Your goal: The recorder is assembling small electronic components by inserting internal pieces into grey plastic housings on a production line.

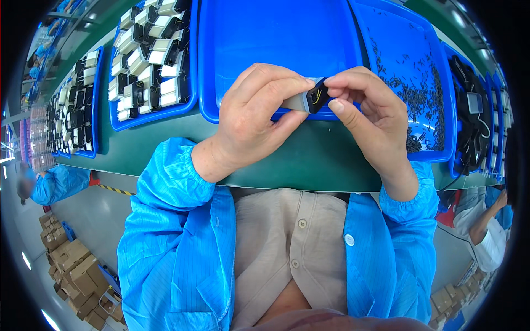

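My left hand [256, 113] grips a small white block [298, 102] with a black end, its thumb below and fingers above. Thin yellow wires [317, 97] show inside the dark end, which faces right. At that end, my right hand [364, 102] has its forefinger and thumb tips against the edges of the black part, with the other fingers curled behind. Whether a small piece sits between those fingertips I cannot make out. Both hands are above the near edge of a blue tray [281, 33].
On the left, a blue tray [193, 91] holds several similar white-and-black blocks, with another loaded tray [98, 105] beyond it. To the right, a blue tray [386, 41] contains many small dark pieces. Black parts [469, 127] lie farther right. The green tabletop [165, 149] runs beneath.
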### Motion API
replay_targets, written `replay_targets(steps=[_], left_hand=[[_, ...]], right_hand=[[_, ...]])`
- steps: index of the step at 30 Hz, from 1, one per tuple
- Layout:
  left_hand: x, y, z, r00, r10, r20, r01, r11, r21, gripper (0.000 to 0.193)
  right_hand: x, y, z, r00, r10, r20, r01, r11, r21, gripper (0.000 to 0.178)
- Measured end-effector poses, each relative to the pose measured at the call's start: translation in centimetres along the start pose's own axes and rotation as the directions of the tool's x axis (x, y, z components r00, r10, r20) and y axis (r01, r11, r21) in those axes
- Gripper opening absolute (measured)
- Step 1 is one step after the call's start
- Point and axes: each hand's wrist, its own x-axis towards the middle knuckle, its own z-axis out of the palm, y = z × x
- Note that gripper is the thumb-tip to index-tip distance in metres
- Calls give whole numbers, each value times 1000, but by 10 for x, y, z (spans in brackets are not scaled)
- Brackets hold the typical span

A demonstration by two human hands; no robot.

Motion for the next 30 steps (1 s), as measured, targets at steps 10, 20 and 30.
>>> replay_targets(steps=[10,20,30], left_hand=[[-2,-1,7,998,-18,-66,20,999,30,44],[0,-2,7,995,45,-93,-40,998,55,45],[-1,0,8,996,-37,-77,36,999,-9,42]], right_hand=[[0,3,4,903,-416,106,412,774,-481,27],[0,-2,2,970,-232,70,242,911,-335,22],[-1,0,-1,992,-85,98,101,981,-163,20]])
